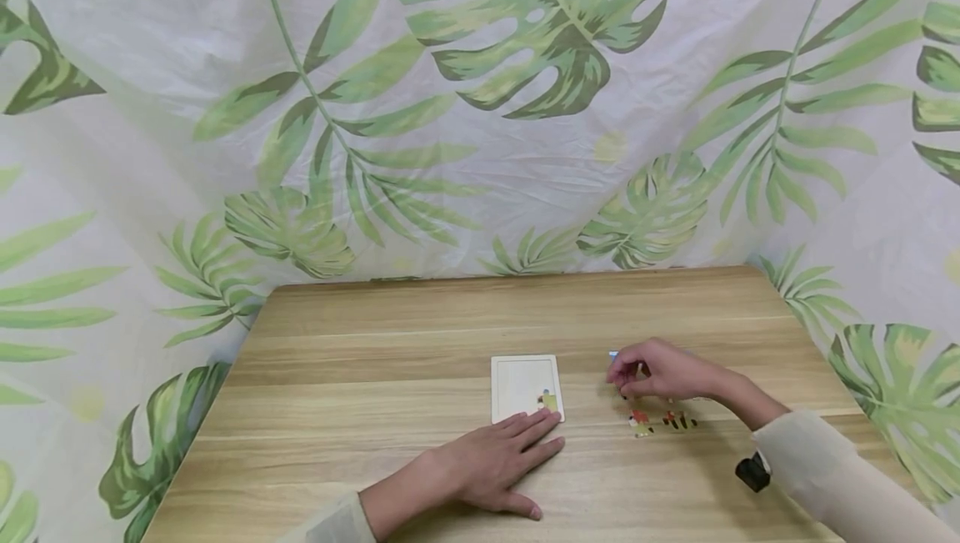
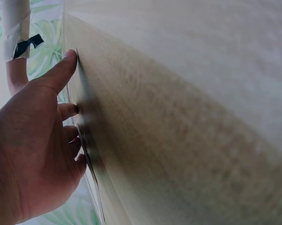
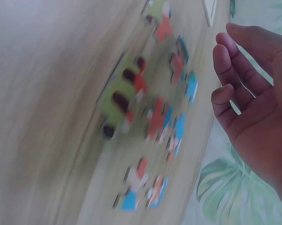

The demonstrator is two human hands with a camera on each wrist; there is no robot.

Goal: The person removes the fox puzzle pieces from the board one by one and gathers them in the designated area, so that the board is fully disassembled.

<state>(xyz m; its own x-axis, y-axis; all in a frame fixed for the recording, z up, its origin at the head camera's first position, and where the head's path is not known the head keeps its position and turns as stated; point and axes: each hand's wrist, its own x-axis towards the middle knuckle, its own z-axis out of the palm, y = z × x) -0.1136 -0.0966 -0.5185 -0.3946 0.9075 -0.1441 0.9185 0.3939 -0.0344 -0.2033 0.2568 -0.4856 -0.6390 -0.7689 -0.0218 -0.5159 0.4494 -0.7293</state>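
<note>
A square, pale puzzle board [image 1: 517, 376] lies on the table, with a green-and-yellow jigsaw piece [image 1: 550, 401] in its lower right corner. My left hand [image 1: 498, 460] rests with outstretched fingers on the board's near edge; in the left wrist view, its fingertips lie along the board's rim [image 2: 95, 187]. To the right of the board, my right hand [image 1: 663, 372] hovers over loose jigsaw pieces [image 1: 678, 420], its fingers loosely bent. Nothing shows between thumb and fingers of the right hand [image 3: 258, 89] in the right wrist view. Below it lie several red, blue and green pieces [image 3: 157, 119].
The wood-grain table [image 1: 360, 376] reaches back to a leaf-patterned cloth [image 1: 525, 184] hanging behind and at both sides. A small black device [image 1: 752, 472] is strapped at the right sleeve [image 1: 817, 460]. A blue piece [image 1: 612, 354] shows just beyond the right fingertips.
</note>
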